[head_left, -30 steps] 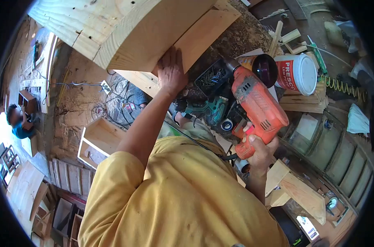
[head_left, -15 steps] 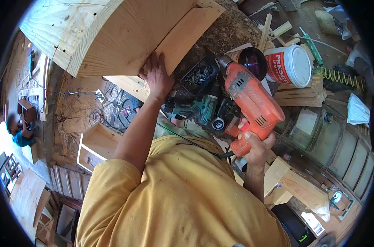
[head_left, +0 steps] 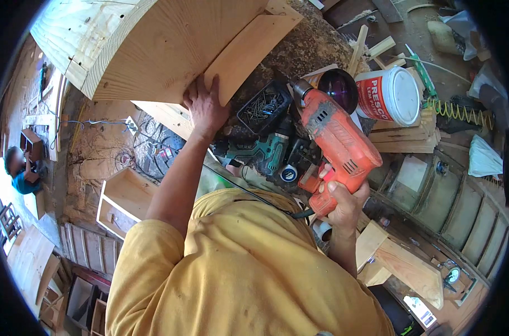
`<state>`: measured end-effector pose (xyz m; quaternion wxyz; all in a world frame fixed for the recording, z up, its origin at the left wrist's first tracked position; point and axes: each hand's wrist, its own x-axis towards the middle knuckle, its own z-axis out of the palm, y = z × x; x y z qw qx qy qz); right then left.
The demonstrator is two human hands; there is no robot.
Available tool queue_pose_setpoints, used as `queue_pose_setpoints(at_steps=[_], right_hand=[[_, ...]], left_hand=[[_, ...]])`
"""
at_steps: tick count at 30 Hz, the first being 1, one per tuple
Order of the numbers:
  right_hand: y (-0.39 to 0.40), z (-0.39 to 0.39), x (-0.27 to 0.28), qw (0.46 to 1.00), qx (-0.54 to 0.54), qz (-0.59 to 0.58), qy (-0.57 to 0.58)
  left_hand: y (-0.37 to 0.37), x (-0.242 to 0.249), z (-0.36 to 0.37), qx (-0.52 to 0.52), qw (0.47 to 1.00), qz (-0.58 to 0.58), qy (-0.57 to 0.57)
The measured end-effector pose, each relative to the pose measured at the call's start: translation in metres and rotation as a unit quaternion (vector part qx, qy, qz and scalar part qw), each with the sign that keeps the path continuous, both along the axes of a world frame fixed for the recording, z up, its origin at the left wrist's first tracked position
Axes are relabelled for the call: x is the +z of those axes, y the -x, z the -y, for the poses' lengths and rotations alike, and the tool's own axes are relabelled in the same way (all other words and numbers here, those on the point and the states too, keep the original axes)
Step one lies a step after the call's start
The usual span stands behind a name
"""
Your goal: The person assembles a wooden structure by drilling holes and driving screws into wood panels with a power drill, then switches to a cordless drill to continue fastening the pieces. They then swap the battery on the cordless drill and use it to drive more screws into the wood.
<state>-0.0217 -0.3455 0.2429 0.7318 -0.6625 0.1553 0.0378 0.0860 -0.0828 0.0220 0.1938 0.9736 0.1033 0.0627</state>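
My right hand (head_left: 344,204) grips the handle of a worn orange corded drill (head_left: 344,134), its chuck pointing up and to the left. Fingers spread, my left hand (head_left: 205,106) presses on the edge of a large wooden box (head_left: 153,56), where a thin wooden board (head_left: 254,50) lies against it. Between the hands sits a black tray of screws (head_left: 264,109). Below the tray lies a green cordless drill (head_left: 265,150), with a roll of tape (head_left: 288,173) close to it. The drill's cable (head_left: 254,196) runs across my lap.
A white and red glue bucket (head_left: 389,95) and a dark round container (head_left: 339,89) stand beyond the drill. Stacked wood strips (head_left: 405,137) lie under the bucket. An open wooden drawer box (head_left: 125,199) rests on the floor at left. Another person (head_left: 24,171) sits far left.
The whole view has shifted slightly left. Both hands keep their places, the left on the wooden box and the right on the drill.
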Motion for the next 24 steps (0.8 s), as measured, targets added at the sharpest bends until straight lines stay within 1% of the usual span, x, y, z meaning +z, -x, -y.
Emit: queue_pose_setpoints(at_steps=[3, 9, 12, 18, 21, 24], right_hand=[[-0.002, 0.003, -0.002, 1.0, 0.018, 0.011, -0.006], [-0.002, -0.001, 0.005, 1.0, 0.005, 0.003, 0.002], [-0.001, 0.002, 0.004, 1.0, 0.023, -0.001, 0.008], [-0.012, -0.006, 0.012, 0.999, -0.002, -0.004, 0.046], [-0.039, -0.012, 0.036, 0.995, 0.036, -0.029, 0.091], [-0.072, -0.009, 0.046, 0.98, 0.066, -0.036, 0.182]], left_hand=[[0.0, -0.001, 0.001, -0.003, 1.0, 0.027, 0.005], [-0.001, -0.005, 0.003, 0.003, 0.999, 0.039, -0.006], [-0.001, -0.005, -0.001, -0.025, 0.999, 0.036, -0.009], [-0.001, -0.009, -0.003, -0.042, 0.997, 0.063, -0.003], [-0.009, -0.016, -0.008, -0.135, 0.988, 0.069, -0.017], [-0.029, -0.007, -0.009, -0.185, 0.981, 0.054, 0.012]])
